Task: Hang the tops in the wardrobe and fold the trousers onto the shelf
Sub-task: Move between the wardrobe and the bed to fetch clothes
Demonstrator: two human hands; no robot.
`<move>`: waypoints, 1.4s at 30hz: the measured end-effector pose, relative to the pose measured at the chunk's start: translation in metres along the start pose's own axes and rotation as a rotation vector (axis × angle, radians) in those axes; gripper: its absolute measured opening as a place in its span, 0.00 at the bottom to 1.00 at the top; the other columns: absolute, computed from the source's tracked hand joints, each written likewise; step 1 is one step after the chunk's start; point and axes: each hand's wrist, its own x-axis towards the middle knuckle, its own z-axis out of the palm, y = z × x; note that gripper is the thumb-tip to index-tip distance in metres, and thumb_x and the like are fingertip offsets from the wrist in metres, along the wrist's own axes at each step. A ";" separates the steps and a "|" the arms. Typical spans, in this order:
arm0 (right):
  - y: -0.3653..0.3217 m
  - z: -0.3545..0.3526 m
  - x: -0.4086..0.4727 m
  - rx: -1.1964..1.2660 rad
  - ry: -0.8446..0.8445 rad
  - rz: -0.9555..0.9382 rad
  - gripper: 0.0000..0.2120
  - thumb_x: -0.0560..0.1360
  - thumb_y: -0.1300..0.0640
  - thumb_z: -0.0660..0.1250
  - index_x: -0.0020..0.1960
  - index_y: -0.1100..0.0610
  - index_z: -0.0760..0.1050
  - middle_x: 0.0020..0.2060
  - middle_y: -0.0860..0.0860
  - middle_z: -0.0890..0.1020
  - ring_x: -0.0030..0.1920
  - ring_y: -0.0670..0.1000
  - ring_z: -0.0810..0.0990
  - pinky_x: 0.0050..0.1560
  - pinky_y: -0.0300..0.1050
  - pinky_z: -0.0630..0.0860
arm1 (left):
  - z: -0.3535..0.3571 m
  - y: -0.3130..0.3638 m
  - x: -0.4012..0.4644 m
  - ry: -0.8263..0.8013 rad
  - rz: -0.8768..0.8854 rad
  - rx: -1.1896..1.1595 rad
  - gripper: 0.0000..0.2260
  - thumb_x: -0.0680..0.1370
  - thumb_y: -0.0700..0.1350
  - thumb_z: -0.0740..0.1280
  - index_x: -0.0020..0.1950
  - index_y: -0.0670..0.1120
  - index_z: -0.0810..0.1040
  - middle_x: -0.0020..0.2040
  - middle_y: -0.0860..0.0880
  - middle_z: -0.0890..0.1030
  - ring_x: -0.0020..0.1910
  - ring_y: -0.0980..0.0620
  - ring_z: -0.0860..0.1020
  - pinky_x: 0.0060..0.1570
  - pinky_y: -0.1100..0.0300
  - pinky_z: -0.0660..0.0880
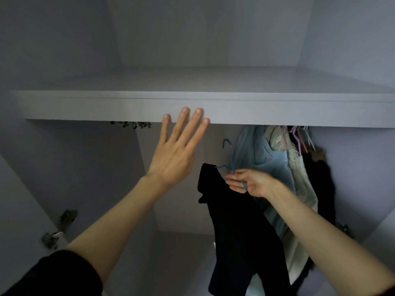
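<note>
black top: a dark, pretty much featureless garment (pixel 241 227) draped on a thin blue hanger (pixel 229 159), hanging in loose folds below the shelf and just left of the clothes already in there; too dark to make out sleeves or a collar properly
hanger: hook sticks up free, under the shelf, not on anything as far as I can see
shelf: pale lilac board (pixel 277 107) running across the whole wardrobe, front edge facing the camera
right hand: (pixel 250 182) below the shelf, fingers curled round the hanger's neck, so it's carrying the top; a bit motion-blurred
left hand: (pixel 173 159) fingers straight and spread, holding nothing, 4 fingertips up against the shelf's front edge; can't tell if they actually touch it
hung clothes: light blue knit (pixel 265 159), a cream piece and something dark, bunched under the right end of the shelf
hinges: metal ones (pixel 62 225) low down, well below the shelf's left end
</note>
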 end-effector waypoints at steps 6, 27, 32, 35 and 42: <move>-0.025 -0.021 0.011 0.210 0.102 -0.136 0.11 0.79 0.70 0.55 0.60 0.63 0.70 0.66 0.61 0.73 0.68 0.57 0.71 0.60 0.53 0.70 | 0.011 -0.001 0.001 0.021 -0.005 0.056 0.42 0.67 0.33 0.70 0.76 0.43 0.51 0.77 0.43 0.51 0.75 0.39 0.49 0.69 0.36 0.46; -0.126 -0.058 0.058 0.379 0.217 -0.413 0.08 0.81 0.60 0.58 0.48 0.50 0.72 0.68 0.53 0.71 0.68 0.53 0.71 0.56 0.48 0.72 | 0.029 0.000 0.003 0.031 -0.054 0.131 0.47 0.68 0.33 0.68 0.77 0.45 0.40 0.77 0.44 0.46 0.74 0.43 0.34 0.70 0.39 0.36; -0.127 -0.063 0.072 0.351 0.250 -0.388 0.10 0.82 0.60 0.55 0.56 0.52 0.74 0.70 0.53 0.70 0.70 0.53 0.68 0.62 0.47 0.69 | 0.031 0.000 0.003 0.029 -0.063 0.140 0.47 0.68 0.33 0.68 0.76 0.46 0.39 0.76 0.44 0.45 0.74 0.43 0.33 0.70 0.38 0.37; -0.121 -0.060 0.073 0.243 0.249 -0.408 0.19 0.83 0.60 0.51 0.73 0.55 0.61 0.73 0.54 0.65 0.72 0.54 0.64 0.68 0.44 0.63 | 0.031 0.001 0.004 0.046 -0.068 0.136 0.46 0.68 0.33 0.66 0.76 0.46 0.40 0.76 0.44 0.46 0.74 0.43 0.33 0.70 0.38 0.37; -0.110 -0.061 0.066 0.076 0.318 -0.345 0.14 0.84 0.58 0.46 0.65 0.62 0.65 0.53 0.55 0.78 0.20 0.41 0.69 0.25 0.36 0.58 | 0.031 0.006 0.004 0.084 -0.075 0.148 0.44 0.68 0.33 0.65 0.77 0.44 0.44 0.76 0.43 0.48 0.74 0.37 0.45 0.70 0.35 0.42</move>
